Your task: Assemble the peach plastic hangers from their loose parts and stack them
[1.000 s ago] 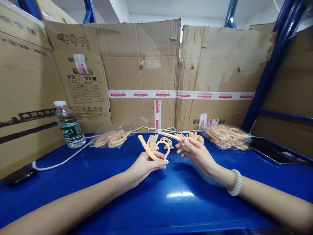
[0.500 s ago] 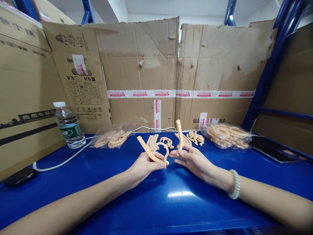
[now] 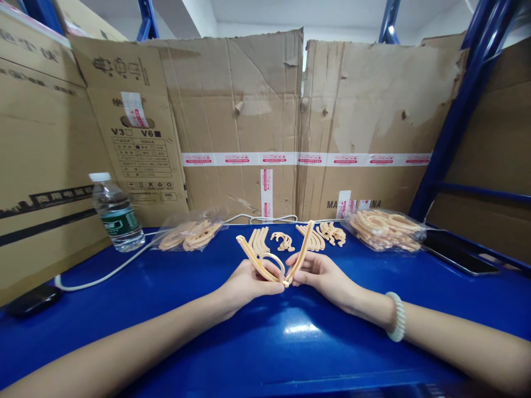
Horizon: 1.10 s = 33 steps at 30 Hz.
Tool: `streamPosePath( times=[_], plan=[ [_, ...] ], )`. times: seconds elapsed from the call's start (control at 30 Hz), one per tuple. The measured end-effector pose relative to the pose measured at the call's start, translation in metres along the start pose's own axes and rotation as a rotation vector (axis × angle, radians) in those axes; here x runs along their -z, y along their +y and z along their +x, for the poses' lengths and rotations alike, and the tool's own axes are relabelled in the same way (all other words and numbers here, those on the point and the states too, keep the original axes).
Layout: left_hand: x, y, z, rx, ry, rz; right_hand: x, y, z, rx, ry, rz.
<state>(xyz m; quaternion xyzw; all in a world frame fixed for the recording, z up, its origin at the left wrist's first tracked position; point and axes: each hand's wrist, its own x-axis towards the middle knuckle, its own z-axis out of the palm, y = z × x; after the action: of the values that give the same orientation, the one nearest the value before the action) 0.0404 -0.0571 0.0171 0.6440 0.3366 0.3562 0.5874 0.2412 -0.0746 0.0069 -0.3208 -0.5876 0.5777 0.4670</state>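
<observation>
My left hand [image 3: 244,284] is closed on a beige plastic hanger piece with a curved hook [image 3: 258,260], held just above the blue table. My right hand [image 3: 319,273] pinches a straight beige arm piece [image 3: 302,254]. The lower ends of the two pieces touch between my hands and form a V. Behind them lie small piles of the same parts: arms [image 3: 259,241], hooks [image 3: 283,241] and more arms [image 3: 316,239]. I wear a pale bead bracelet [image 3: 397,316] on my right wrist.
Two clear bags of beige parts [image 3: 191,233] [image 3: 384,225] lie at the back. A water bottle [image 3: 117,213] stands at the left by a white cable [image 3: 103,271] and a black device [image 3: 31,298]. A dark tablet [image 3: 456,251] lies at the right. Cardboard boxes [image 3: 249,121] wall the blue table [image 3: 265,342].
My right hand brought the straight arm piece from beside the piles down and left until its lower end met the hook piece in my left hand, which stayed nearly still.
</observation>
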Motion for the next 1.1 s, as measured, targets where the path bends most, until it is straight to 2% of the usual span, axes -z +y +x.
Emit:
streamPosePath(
  times=[0.17,0.83,1.1],
  plan=[
    [-0.0013,0.0010,-0.0030,0.002,-0.019,-0.017,0.0011,-0.0003,-0.0003,0.015,-0.042,-0.037],
    [-0.0012,-0.0028,-0.0030,0.020,0.031,-0.038,-0.0028,-0.0060,-0.0027,0.050,-0.033,-0.086],
    [-0.0008,-0.0033,-0.0016,0.018,0.043,0.030,-0.0068,-0.0077,-0.0049,0.056,-0.034,-0.137]
  ],
)
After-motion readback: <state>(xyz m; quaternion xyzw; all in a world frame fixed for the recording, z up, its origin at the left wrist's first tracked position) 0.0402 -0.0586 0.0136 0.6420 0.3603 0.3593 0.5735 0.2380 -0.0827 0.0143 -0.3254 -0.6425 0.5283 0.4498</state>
